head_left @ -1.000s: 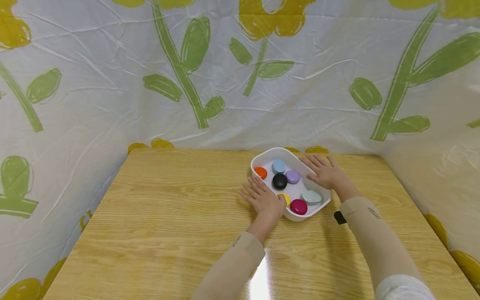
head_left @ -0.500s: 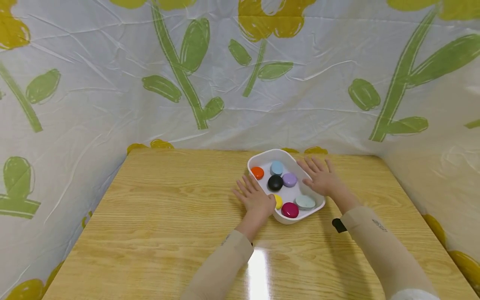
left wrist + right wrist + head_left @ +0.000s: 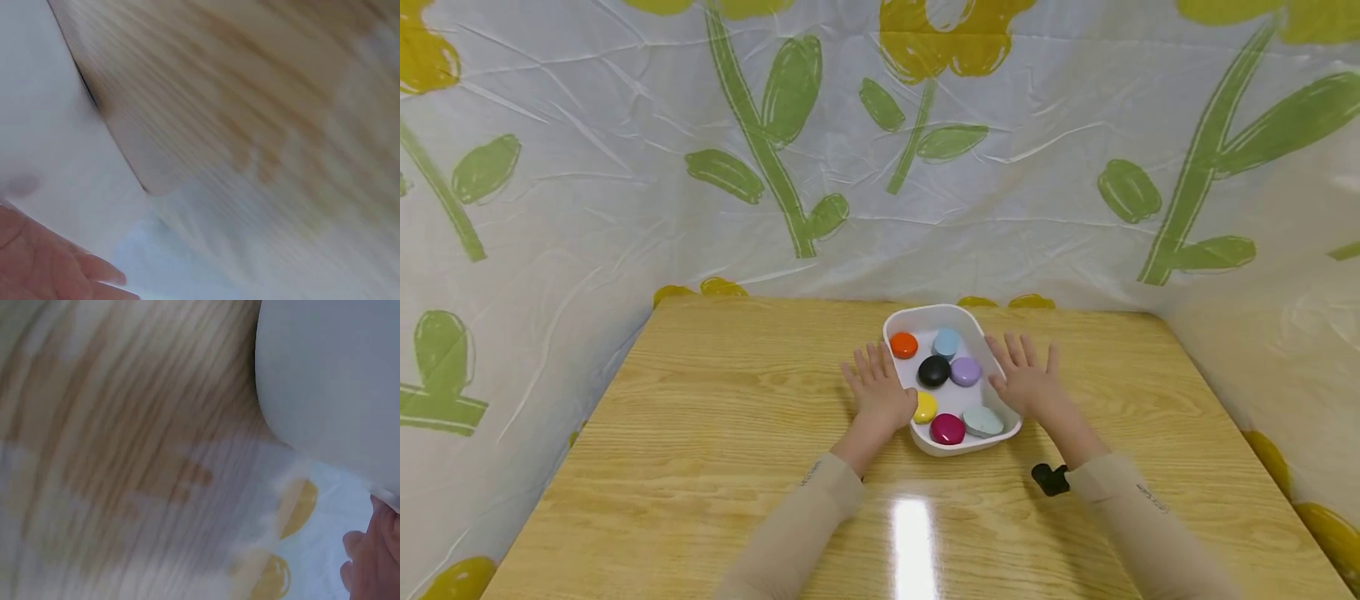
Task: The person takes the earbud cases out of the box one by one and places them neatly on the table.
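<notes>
A white, round-cornered box (image 3: pixel 951 451) stands on the table between both hands. In it lie smooth, rounded pebble-like pieces: orange (image 3: pixel 903 345), light blue (image 3: pixel 946 342), black (image 3: pixel 934 372), purple (image 3: pixel 966 372), yellow (image 3: pixel 925 407), crimson (image 3: pixel 947 429) and pale grey-green (image 3: pixel 982 422). My left hand (image 3: pixel 882 402) presses along the box's left side, fingers straight and spread, thumb at the rim by the yellow piece. Against the right side rests my right hand (image 3: pixel 1026 383), its fingers also spread. Each wrist view shows the box's outer wall (image 3: pixel 56 125) beside the hand (image 3: pixel 378 553).
The wooden table (image 3: pixel 715 433) extends around the box, with most of its surface to the left. Behind and at the sides hangs a white flower-patterned sheet (image 3: pixel 1000 208). A small black item (image 3: pixel 1049 480) shows beside the right wrist.
The box has moved left and slightly nearer, turning so that it stands less slanted. Both hands have moved left with it, staying at its two sides. The pieces remain inside.
</notes>
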Available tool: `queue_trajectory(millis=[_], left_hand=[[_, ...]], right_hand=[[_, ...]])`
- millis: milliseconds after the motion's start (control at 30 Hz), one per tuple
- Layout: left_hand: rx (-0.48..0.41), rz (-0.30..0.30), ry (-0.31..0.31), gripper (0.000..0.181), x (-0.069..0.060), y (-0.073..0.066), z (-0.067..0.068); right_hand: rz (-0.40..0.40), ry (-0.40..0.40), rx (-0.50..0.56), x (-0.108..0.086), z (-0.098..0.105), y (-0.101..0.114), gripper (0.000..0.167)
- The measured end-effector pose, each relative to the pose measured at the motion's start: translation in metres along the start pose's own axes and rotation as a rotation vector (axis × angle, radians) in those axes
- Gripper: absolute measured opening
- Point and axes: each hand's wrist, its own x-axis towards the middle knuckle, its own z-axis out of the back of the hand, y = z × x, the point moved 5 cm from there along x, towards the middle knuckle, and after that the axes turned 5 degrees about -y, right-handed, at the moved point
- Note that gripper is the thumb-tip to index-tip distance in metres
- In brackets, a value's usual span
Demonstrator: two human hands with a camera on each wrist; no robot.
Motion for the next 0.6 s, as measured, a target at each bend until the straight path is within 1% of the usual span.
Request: queue_trajectory(millis=[167, 333, 467, 600], left_hand=[[-0.017, -0.027, 0.014, 0.081, -0.002, 0.011, 0.003], [-0.037, -0.076, 0.021, 0.078, -0.003, 0.022, 0.006], [-0.051, -0.114, 0.034, 0.076, -0.002, 0.032, 0.008], [-0.063, -0.135, 0.052, 0.079, -0.003, 0.043, 0.009]], right_hand=[[-0.030, -0.003, 0.026, -0.006, -0.004, 0.013, 0.063], [-0.065, -0.013, 0.057, -0.013, -0.006, 0.027, 0.063], [-0.082, -0.034, 0.047, -0.020, -0.007, 0.039, 0.064], [-0.098, -0.049, 0.044, -0.026, -0.007, 0.051, 0.065]])
